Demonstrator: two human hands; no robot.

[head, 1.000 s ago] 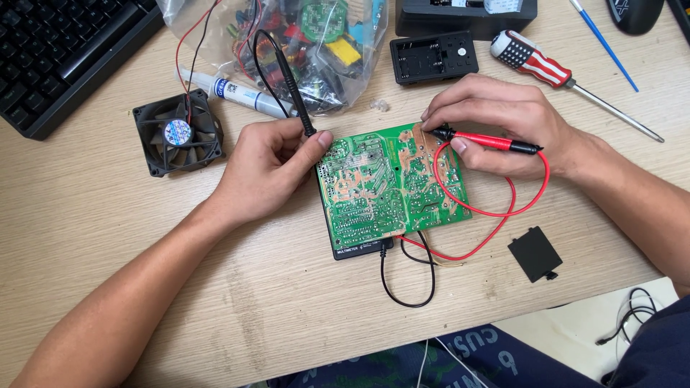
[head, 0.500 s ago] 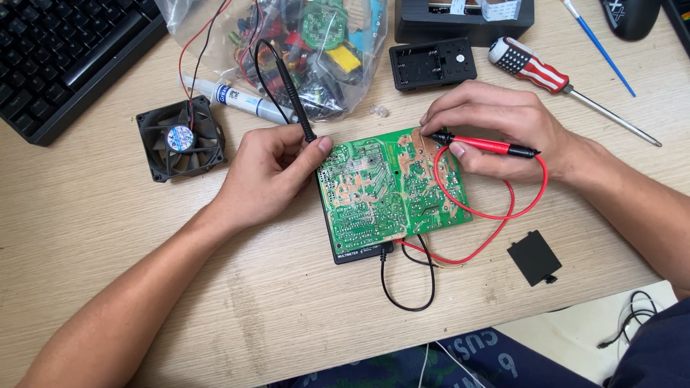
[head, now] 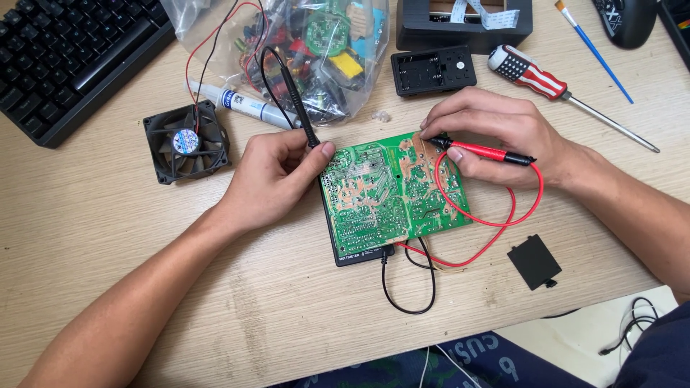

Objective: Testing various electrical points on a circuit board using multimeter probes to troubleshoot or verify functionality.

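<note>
- Left hand (head: 277, 172) pinching black probe (head: 300, 118) between thumb and fingers, tip down at left edge of green circuit board (head: 392, 190); slip off a solder pad likely there, with risk of bridging neighbouring joints.
- Right hand (head: 496, 133) pinching red probe (head: 483, 150) near its tip, pressed to brownish patch at top of board; fingertips close to bare solder, so touching a contact possible.
- Board lying solder side up on top of black multimeter (head: 359, 253), near middle of bench (head: 215, 302); uneven seat, so rocking or sliding under probe pressure plausible.
- Red lead (head: 503, 215) and black lead (head: 410, 302) looping beside board; snag on a wrist could drag a probe off its point.
- Small black cover (head: 533, 261), fan (head: 185, 141) and screwdriver (head: 532, 75) near; could be knocked by a forearm.
</note>
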